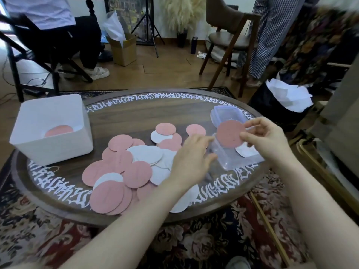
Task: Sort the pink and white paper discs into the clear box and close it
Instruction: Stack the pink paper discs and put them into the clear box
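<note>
Round dark wooden table [136, 113] fills the centre of the frame, white script lettering running round its rim; patterned floral rug [58, 239] beneath it along the lower edge.

White opaque bin [52, 146] at the left of the table, open top, one pink disc lying inside.

Loose pile of pink and white discs [132, 167] spread over the table's centre and lower middle, overlapping; a few more pink and white ones sit apart just above, toward mid-frame.

Clear box [233, 162] at the right of the table, open, at least one white disc inside. Its clear lid [227, 113] lies just behind it, toward the upper right of the table.

Left hand [192, 158], centre frame, fingers spread and loosely curled over the right edge of the pile, beside the box's near-left corner; holds nothing that I can see.

Right hand [270, 140], right of centre, pinches a single pink disc [231, 133] by its right edge between thumb and fingertips, disc upright and facing the camera, held above the open box.
</note>
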`<state>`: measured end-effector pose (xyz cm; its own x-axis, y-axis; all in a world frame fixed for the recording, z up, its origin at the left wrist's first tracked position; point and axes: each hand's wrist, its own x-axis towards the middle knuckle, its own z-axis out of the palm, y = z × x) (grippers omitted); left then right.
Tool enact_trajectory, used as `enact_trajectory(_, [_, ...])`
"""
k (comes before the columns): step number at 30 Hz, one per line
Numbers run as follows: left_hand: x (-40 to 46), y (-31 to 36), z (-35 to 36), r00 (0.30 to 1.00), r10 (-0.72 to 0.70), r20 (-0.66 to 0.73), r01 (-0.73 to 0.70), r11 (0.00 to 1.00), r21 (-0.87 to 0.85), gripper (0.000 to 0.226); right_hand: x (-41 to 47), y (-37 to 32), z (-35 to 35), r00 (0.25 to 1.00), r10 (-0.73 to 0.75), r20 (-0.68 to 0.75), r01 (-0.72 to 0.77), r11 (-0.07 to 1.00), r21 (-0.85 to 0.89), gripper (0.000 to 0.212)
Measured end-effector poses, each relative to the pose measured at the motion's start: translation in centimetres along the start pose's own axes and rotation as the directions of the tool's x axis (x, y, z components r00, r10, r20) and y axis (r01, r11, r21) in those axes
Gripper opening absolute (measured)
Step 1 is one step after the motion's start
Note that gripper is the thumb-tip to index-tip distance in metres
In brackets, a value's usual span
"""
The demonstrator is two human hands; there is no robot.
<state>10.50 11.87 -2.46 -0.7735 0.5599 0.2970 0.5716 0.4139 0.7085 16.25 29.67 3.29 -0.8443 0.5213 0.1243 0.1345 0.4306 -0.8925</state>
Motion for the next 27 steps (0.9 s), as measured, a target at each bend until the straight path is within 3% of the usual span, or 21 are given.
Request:
enact_trajectory(4, [1.0,1.1,4.4,0.977,0.186,0.109,-0.203,0.961,0.185,0.042,1.1,2.3,-2.2,0.995,0.045,-0.086,-0.052,0.995,-0.082,0.022])
enact_trajectory(7, [1.1,0.5,5.5,0.952,0.289,0.105,-0.306,0.927,0.217,0.017,1.4,3.3,-2.5,0.994,0.059,-0.095,-0.072,0.988,-0.138,0.018])
enact_trajectory(9, [0.8,-0.4,5.1,0.953,0.299,0.046,-0.302,0.932,0.201,0.004,1.4,3.6,-2.5,0.995,0.062,-0.075,-0.075,0.981,-0.179,0.016])
enact_trajectory(14, [-1.6,-1.9,2.3,0.953,0.298,0.062,-0.304,0.939,0.161,0.002,0.8,3.5,-1.2,0.986,0.136,0.099,-0.107,0.961,-0.255,0.017])
enact_trajectory(18, [-3.0,-2.2,1.0,0.969,0.246,0.036,-0.249,0.959,0.136,0.017,-0.1,2.9,0.7,0.949,0.217,0.228,-0.134,0.934,-0.33,0.016])
enact_trajectory(23, [-4.0,-2.6,-0.8,0.976,0.214,0.038,-0.217,0.963,0.159,0.033,-0.7,2.3,3.6,0.941,0.231,0.248,-0.118,0.91,-0.398,0.017])
enact_trajectory(27, [-4.4,-3.1,-1.9,0.963,0.227,0.142,-0.254,0.944,0.211,0.038,-0.6,2.3,4.5,0.933,0.304,0.195,-0.13,0.787,-0.603,0.017])
